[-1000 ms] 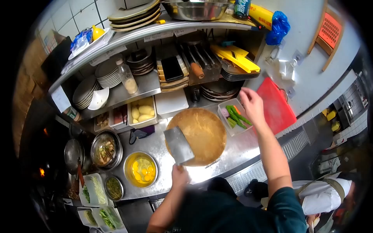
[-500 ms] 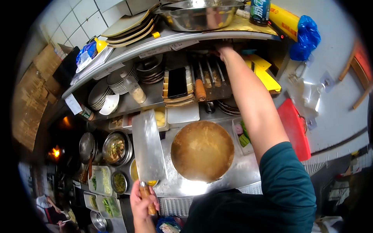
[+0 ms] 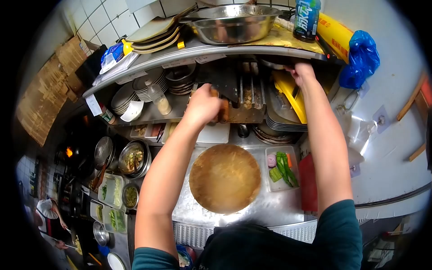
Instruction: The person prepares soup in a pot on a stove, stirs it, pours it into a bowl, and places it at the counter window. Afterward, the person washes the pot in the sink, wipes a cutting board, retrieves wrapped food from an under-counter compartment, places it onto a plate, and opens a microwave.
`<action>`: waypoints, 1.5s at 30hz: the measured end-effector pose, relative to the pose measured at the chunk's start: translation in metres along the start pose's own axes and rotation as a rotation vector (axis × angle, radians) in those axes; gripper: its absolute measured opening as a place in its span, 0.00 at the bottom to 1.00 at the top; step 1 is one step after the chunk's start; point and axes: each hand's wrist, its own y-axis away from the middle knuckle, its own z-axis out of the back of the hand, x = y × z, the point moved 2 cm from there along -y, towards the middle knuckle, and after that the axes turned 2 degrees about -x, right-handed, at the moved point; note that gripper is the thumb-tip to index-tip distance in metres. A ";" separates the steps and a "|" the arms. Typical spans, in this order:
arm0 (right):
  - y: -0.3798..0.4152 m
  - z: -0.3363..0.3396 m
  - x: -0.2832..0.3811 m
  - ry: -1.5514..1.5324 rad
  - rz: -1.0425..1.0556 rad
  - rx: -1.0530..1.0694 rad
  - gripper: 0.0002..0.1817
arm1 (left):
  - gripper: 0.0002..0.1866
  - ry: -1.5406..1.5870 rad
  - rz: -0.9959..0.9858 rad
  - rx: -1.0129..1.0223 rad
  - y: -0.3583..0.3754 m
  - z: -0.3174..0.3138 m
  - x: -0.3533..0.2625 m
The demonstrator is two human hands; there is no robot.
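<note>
My left hand [image 3: 203, 105] is closed at the middle of the shelf under the counter's upper ledge. Beside its fingers shows the wooden handle [image 3: 222, 110] of a cleaver; most of the grip and the blade are hidden or dark. Under the ledge at the right, my right hand [image 3: 300, 74] has its fingers curled by a shiny metal piece [image 3: 272, 62], whose full shape is hidden. Just below that hand lies a yellow flat piece [image 3: 291, 96] on stacked trays [image 3: 283, 125]. Between my forearms sits a round wooden chopping block [image 3: 225, 179].
A tub of cut vegetables [image 3: 282, 168] stands right of the block. Plates, a bottle [image 3: 158, 99] and bowls [image 3: 181, 78] fill the shelf's left. On the ledge is a large steel basin [image 3: 236, 27]. Food containers and a flame [image 3: 69, 151] are at left, with another person [image 3: 47, 211] lower left.
My left hand has gone from the front of the counter, where it held a cleaver upright, up into the shelf. My right hand has shifted right along the shelf; the view has turned slightly.
</note>
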 end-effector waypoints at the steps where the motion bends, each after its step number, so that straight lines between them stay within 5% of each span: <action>1: -0.001 0.006 0.002 -0.030 -0.018 -0.006 0.13 | 0.14 -0.189 -0.055 -0.039 -0.016 -0.010 -0.003; 5: 0.010 0.016 0.009 -0.063 -0.022 -0.007 0.15 | 0.17 -0.654 -0.067 -0.037 -0.008 -0.048 -0.035; 10: 0.011 0.012 0.007 -0.096 -0.031 0.026 0.13 | 0.15 -0.639 -0.586 -0.508 0.015 -0.049 -0.011; 14: 0.008 -0.011 -0.002 -0.046 -0.071 0.091 0.14 | 0.36 -0.776 -0.223 0.076 0.036 -0.047 0.004; 18: -0.005 -0.033 -0.021 -0.043 -0.089 0.119 0.13 | 0.37 -0.777 -0.252 0.057 0.019 -0.043 0.011; 21: 0.002 -0.043 -0.022 -0.073 -0.082 0.098 0.13 | 0.34 -0.446 -0.257 0.003 -0.031 -0.041 0.034; 23: 0.009 -0.043 -0.017 -0.095 -0.072 0.098 0.13 | 0.31 0.046 0.209 0.062 -0.032 -0.026 -0.007; 28: 0.010 -0.037 -0.010 -0.068 -0.082 0.091 0.18 | 0.06 0.442 0.234 -0.012 -0.032 0.008 -0.006; 33: 0.022 -0.050 -0.018 0.042 -0.032 0.163 0.21 | 0.18 0.779 0.104 -0.070 0.061 0.054 0.035; 36: 0.006 -0.057 -0.048 0.142 -0.058 0.263 0.19 | 0.27 0.672 0.020 -0.267 0.142 0.054 0.056; 39: 0.036 -0.057 -0.045 0.279 0.035 0.178 0.11 | 0.34 0.556 0.038 -0.436 0.228 0.041 0.109; 41: 0.078 -0.048 -0.026 0.615 0.260 0.031 0.24 | 0.38 0.598 0.132 -0.415 0.287 0.028 0.156; 45: 0.120 -0.010 -0.035 0.966 0.896 -0.111 0.14 | 0.27 0.609 0.468 -0.310 0.356 -0.011 0.247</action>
